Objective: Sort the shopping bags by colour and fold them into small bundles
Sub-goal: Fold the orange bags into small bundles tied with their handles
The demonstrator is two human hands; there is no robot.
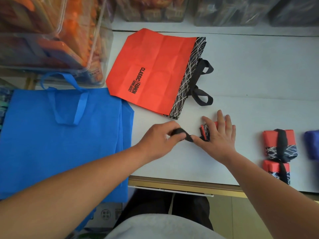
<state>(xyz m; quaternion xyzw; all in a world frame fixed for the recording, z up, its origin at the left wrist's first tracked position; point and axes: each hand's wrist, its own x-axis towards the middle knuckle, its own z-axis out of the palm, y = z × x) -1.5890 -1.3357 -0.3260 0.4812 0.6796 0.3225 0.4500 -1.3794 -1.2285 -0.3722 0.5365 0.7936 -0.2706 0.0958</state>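
Left hand (pixel 159 138) palm down over the white table (pixel 250 75), fingers curled, pinching a black strap (pixel 183 134) between thumb and fingertips; forearm reaching in from the lower left, crossing over the blue bag (pixel 60 135). Right hand (pixel 218 133) flat and spread, fingers pointing away from the body, pressing down on a small folded red bundle (pixel 206 131), thumb tip meeting the near end of the same strap; forearm coming in from the lower right. Not closed around anything, that right hand, merely pressing. Strap stretched between the two hands, running from the bundle toward the left hand.

Beyond the hands, lying flat and unfolded: a red bag (pixel 153 71) with black lettering, a black band of white scribbled lines along its open edge, black handles spilling to the right. To the left, the blue bag spread flat, its handles pointing away, draped partly over the table's near edge. Off to the right, well apart from the hands: two finished red bundles (pixel 279 145), each wrapped in a black strap, one just nearer the body than the other, touching or nearly so. Past them, at the frame edge, a blue bundle (pixel 311 144), only partly seen. Behind the blue bag, a clear plastic bin (pixel 51 35) with orange contents.
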